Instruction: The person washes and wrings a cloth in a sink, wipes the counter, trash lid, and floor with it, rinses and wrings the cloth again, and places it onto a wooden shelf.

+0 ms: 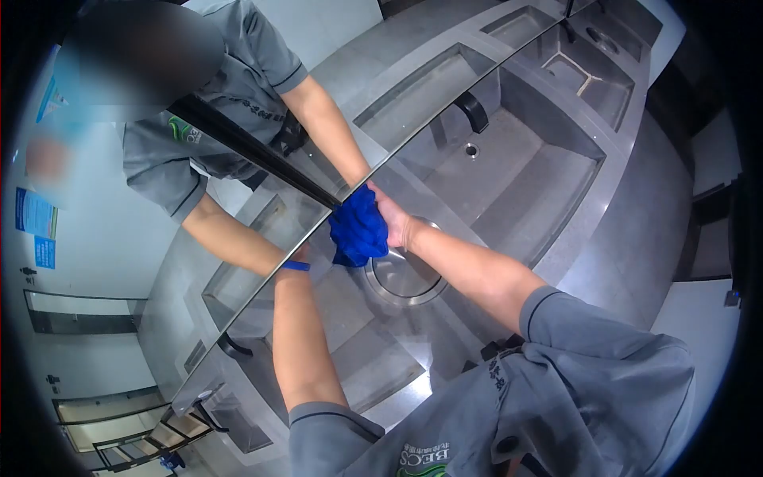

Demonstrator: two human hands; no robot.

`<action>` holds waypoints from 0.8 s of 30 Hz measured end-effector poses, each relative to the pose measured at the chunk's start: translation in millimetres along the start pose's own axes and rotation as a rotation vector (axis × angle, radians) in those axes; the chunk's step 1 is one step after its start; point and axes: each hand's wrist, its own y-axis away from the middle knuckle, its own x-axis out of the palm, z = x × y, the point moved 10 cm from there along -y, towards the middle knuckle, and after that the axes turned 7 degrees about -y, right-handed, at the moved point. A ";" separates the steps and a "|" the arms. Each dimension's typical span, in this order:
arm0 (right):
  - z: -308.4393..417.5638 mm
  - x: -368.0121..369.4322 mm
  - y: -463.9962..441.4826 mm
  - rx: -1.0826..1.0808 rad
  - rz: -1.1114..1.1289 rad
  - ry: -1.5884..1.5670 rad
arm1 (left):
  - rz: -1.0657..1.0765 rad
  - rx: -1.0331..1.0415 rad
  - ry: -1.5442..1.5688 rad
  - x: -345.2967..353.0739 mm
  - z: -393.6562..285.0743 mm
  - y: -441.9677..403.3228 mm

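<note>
A crumpled blue cloth [359,228] is in my right hand [391,216], which is closed on it with its fingers largely hidden. The cloth is against the lower edge of the mirror [262,270], at the foot of a black vertical strip [254,151]. Just below the cloth, a round steel rim [407,296] is set in the counter. My left hand [303,253] is by the mirror's edge, left of the cloth. Only a sliver of it shows above a blue wristband [296,265], and its fingers are hidden.
A grey sink [509,179] with a black faucet [472,113] lies to the right, and another basin [373,358] lies under my left forearm. A second black faucet [234,347] juts out at left. More sinks line the counter farther right. The mirror reflects a person in a grey shirt.
</note>
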 end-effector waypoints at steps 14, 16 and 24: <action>3.0 0.7 1.8 -0.074 0.011 -0.101 | 0.013 -0.058 0.015 1.1 7.8 0.5; 1.9 6.3 0.6 -0.083 0.007 -0.106 | 0.009 -0.060 0.013 -5.4 7.6 -1.7; 4.0 11.4 7.2 -0.077 0.147 -0.224 | 0.059 -0.106 0.057 4.0 17.0 -11.6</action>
